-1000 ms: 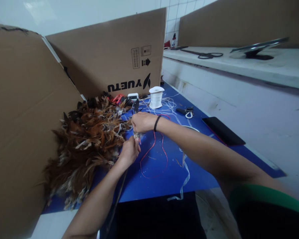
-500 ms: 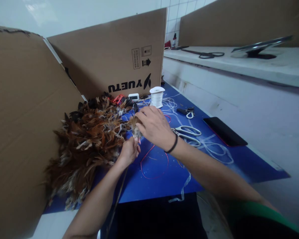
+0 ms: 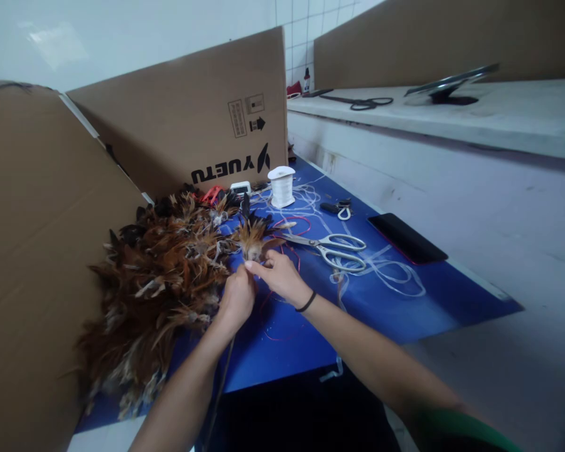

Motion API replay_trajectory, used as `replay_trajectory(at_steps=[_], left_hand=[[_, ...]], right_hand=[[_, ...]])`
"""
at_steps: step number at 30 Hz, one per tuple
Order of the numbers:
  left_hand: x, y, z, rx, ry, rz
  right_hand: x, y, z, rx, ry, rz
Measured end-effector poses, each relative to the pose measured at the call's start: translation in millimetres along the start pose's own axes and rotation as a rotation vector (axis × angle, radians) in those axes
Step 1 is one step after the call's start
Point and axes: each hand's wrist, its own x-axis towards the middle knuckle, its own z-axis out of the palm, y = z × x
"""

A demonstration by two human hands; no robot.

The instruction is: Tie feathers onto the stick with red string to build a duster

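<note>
A bunch of brown and black feathers (image 3: pixel 253 235) points away from me above the blue tabletop. My left hand (image 3: pixel 238 298) is closed around its lower end, and a thin stick (image 3: pixel 225 370) runs down from under that hand towards my lap. My right hand (image 3: pixel 282 276) pinches at the pale base of the bunch, its thumb meeting the left hand's fingers. What lies between the fingertips is too small to make out. Just beyond the right hand lie scissors (image 3: pixel 327 246) with pale handles, blades slightly apart. Red string (image 3: pixel 289 227) loops on the table around the bunch.
A large pile of brown feathers (image 3: pixel 169 270) covers the left side, against cardboard panels (image 3: pixel 179 119). Further back stands a white ribbon spool (image 3: pixel 281 187). Loose clear ribbon (image 3: pixel 405 276), keys (image 3: pixel 338 208) and a dark phone (image 3: pixel 407 237) lie to the right, below a ledge (image 3: pixel 452 119).
My right hand has come down from over the feathers to their base, uncovering the bunch and the scissor blades. The camera view has shifted somewhat to the right.
</note>
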Motion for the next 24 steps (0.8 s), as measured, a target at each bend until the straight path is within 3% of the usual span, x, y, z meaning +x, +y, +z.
replay_trajectory(at_steps=[5,8,11,18,24], left_hand=[[-3.0,7.5,2.1,0.181,0.047,0.011],[-6.0,10.1,3.5,0.205,0.060,0.041],[-8.1,8.5,5.3,0.257,0.068,0.078],[-8.2,10.0,8.5,0.683,-0.058,0.105],[-6.8,22.8,2.8,0.546,-0.011,0.097]], right_hand=[[-0.3,-6.7,6.4,0.407,-0.094,0.198],[-1.4,-8.4,8.9,0.508,-0.094,0.238],[-0.6,-5.8,9.8,0.499,-0.076,0.226],[2.6,4.4,11.1,0.471,-0.013,0.119],[2.8,6.1,11.7,0.558,-0.021,0.059]])
